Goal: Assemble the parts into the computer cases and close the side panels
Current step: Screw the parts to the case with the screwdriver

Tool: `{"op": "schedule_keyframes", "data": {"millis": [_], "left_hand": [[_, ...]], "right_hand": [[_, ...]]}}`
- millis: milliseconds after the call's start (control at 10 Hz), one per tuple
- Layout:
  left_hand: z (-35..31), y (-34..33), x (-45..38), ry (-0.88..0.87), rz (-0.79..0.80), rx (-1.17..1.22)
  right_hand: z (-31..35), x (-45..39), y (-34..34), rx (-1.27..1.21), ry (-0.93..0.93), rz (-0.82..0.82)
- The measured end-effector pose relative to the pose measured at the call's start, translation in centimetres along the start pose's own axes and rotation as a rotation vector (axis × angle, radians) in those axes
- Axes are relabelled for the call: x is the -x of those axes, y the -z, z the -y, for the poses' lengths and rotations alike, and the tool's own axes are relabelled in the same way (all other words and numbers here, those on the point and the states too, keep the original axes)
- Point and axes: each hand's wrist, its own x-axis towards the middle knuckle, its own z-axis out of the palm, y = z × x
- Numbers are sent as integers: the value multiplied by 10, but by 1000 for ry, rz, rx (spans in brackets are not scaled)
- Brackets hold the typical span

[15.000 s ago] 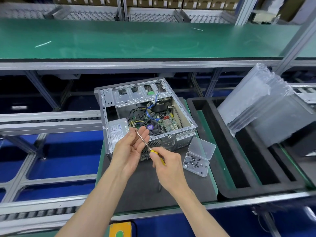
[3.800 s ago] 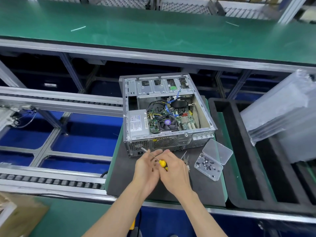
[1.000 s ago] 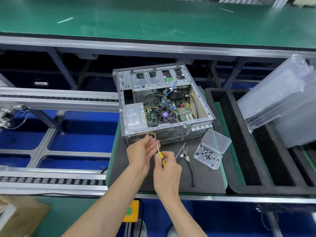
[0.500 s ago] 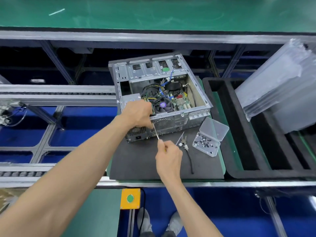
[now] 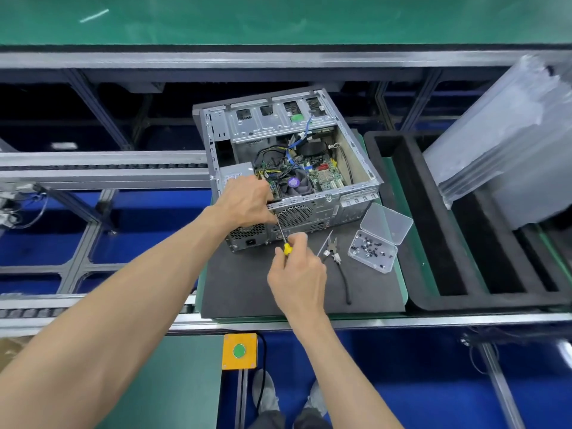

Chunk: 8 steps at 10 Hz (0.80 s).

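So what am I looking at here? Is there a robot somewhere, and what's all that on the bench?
No robot: a person wears a camera on the head, so you look down at their own two arms. On the dark mat lies an open computer case. The left hand rests on its near edge; the right hand grips a yellow-handled screwdriver aimed at the case's rear panel. Beside them lie pliers and an open clear box of screws.

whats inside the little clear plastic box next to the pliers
Small dark screws lie loose in the clear box, its hinged lid open. Their count and type are too small to tell.
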Motion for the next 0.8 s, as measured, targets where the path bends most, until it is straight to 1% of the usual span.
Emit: {"op": "schedule_keyframes", "data": {"millis": [100, 200, 300, 400, 500, 600, 700, 800], "left_hand": [[1, -1, 0, 7, -4, -7], [1, -2, 0, 11, -3, -7], [2, -2, 0, 11, 2, -4], [2, -2, 0, 13, 1, 15], [3, -2, 0, 12, -1, 19], [3, -3, 0, 10, -9, 18], [2, -4, 0, 8, -4, 15], [2, -2, 1, -8, -3, 20]], "right_hand": [[-4, 0, -3, 78, 94, -14], [-6, -15, 3, -910, -739, 178], [-4, -20, 10, -1314, -1066, 283], [-6, -10, 5, -495, -437, 128], [-8, -1, 0, 211, 147, -72], [-6, -5, -3, -210, -172, 19], [-2, -16, 8, -1171, -974, 279], [0, -18, 13, -1110, -915, 281]]}}
